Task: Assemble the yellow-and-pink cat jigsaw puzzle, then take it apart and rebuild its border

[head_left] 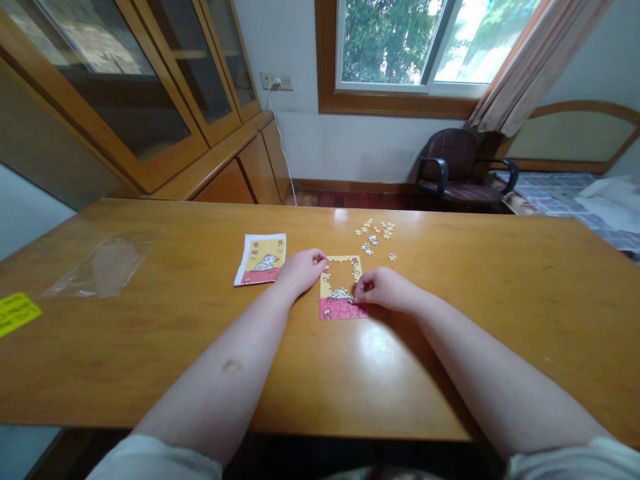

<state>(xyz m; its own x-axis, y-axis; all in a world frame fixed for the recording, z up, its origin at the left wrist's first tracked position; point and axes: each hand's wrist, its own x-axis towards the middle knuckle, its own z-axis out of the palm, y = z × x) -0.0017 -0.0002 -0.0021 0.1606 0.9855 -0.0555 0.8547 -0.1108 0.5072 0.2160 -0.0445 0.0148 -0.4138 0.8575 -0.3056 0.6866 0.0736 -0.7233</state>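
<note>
A partly assembled jigsaw puzzle point(342, 309) lies flat, its frame and pink lower part joined around an opening in the middle. The fingers of my left hand point(303, 268) are curled together against the puzzle's upper left edge. My right hand point(384, 289) has its fingertips pinched at the right side of the opening, by the white animal figure. A small puzzle piece appears to be at those fingertips, mostly hidden by them. To the left lies a printed picture point(262, 257) of a white animal on yellow and pink, its lower right corner near my left wrist.
Several loose yellow puzzle pieces point(387, 231) and a few white-patterned pieces point(367, 250) are scattered beyond the puzzle. A clear plastic bag point(107, 267) and a yellow label point(19, 313) lie on the left of the wooden table point(500, 320). An office chair point(453, 163) stands behind the table.
</note>
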